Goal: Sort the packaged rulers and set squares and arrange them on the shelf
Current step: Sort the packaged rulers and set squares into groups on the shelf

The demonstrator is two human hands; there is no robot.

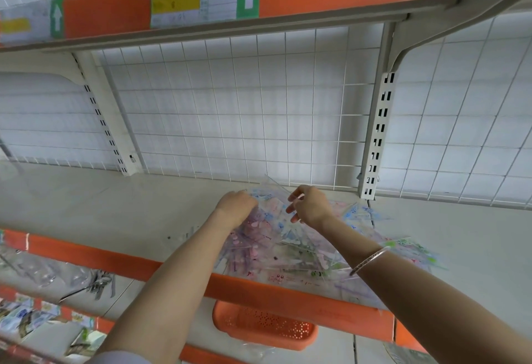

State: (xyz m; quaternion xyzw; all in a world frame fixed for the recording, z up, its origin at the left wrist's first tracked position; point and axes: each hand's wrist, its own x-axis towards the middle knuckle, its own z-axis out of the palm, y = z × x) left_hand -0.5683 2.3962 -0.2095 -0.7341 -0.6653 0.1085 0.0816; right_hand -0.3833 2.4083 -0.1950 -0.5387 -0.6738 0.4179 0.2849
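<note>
Two hands reach onto the shelf [115,205], into a messy pile of packaged rulers and set squares [288,251]. The pile lies on the right part of the shelf, from near the back wire grid [244,104] down to the orange front edge [115,260], and some packets poke out over that edge. The left hand [236,205] rests on the far left side of the pile with its fingers bent down into the packets; I cannot tell if it holds one. The right hand [309,205], with a silver bracelet [371,260] on its arm, pinches a clear packet [275,186] that tilts up at the back of the pile. An orange basket [264,326] sits below the front edge.
</note>
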